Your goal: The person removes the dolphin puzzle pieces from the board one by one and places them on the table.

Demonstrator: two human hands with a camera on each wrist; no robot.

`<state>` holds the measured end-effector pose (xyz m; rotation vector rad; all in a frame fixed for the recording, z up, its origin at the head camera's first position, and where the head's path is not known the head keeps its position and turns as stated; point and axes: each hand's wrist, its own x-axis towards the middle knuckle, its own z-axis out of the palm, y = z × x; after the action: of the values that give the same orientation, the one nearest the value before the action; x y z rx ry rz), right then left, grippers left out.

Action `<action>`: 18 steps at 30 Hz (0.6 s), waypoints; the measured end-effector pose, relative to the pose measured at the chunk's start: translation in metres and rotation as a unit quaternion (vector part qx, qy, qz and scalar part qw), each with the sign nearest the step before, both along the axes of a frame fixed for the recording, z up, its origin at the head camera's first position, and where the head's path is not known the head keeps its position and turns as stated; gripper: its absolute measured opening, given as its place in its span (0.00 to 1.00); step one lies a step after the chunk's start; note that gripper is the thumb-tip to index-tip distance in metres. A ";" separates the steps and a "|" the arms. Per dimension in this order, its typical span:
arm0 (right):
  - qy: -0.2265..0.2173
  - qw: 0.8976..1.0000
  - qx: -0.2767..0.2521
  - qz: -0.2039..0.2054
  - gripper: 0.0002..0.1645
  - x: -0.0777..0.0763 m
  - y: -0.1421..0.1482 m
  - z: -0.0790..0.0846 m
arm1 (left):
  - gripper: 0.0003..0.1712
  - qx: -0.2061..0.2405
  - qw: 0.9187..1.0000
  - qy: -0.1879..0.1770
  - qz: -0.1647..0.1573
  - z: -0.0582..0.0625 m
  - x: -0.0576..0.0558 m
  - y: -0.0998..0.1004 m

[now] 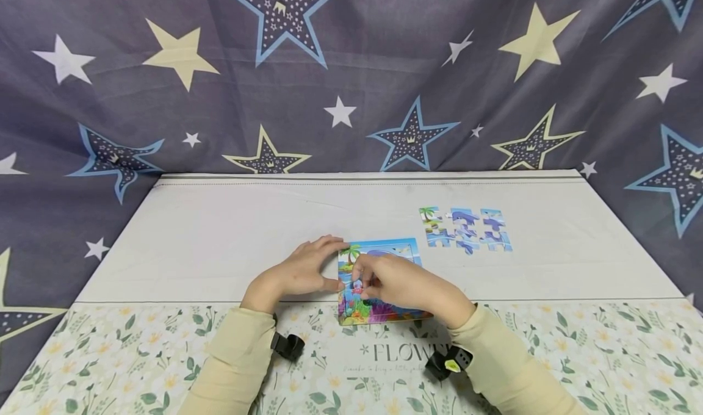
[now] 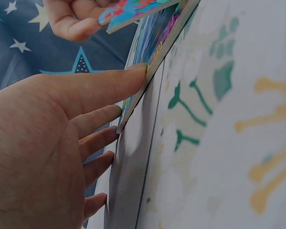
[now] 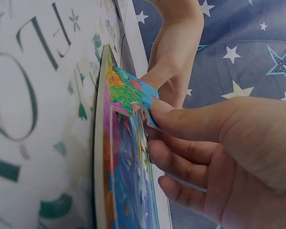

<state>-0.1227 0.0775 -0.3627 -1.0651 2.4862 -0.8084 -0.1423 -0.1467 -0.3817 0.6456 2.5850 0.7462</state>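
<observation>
A colourful sea-scene puzzle board lies flat in front of me. My left hand is at its left side, fingers stretched out; in the left wrist view the thumb presses on the board's edge and the other fingertips line up along it. My right hand is over the board and pinches a puzzle piece between thumb and fingers. That piece, blue, green and red, is tilted over the board's lower left part. The right hand hides much of the board's middle in the head view.
Several loose puzzle pieces with a dolphin and a palm lie in a loose cluster beyond the board, to the right. The table has a white cover at the back and a flowered one in front. A star-patterned curtain hangs behind.
</observation>
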 end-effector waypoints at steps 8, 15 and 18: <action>-0.022 1.000 -0.012 0.001 0.08 -0.001 0.001 0.002 | 0.46 -0.002 1.000 0.000 0.000 0.000 0.000 0.000; -0.030 0.999 -0.014 -0.001 0.07 -0.002 0.007 0.007 | 0.47 -0.002 1.000 0.001 -0.001 0.000 0.000 0.000; -0.031 0.999 -0.016 -0.002 0.07 -0.003 0.011 0.009 | 0.47 0.000 1.000 0.003 -0.001 0.000 0.000 0.000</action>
<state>-0.1261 0.0881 -0.3534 -1.0294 2.4324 -0.8730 -0.1427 -0.1470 -0.3820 0.6516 2.5884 0.7444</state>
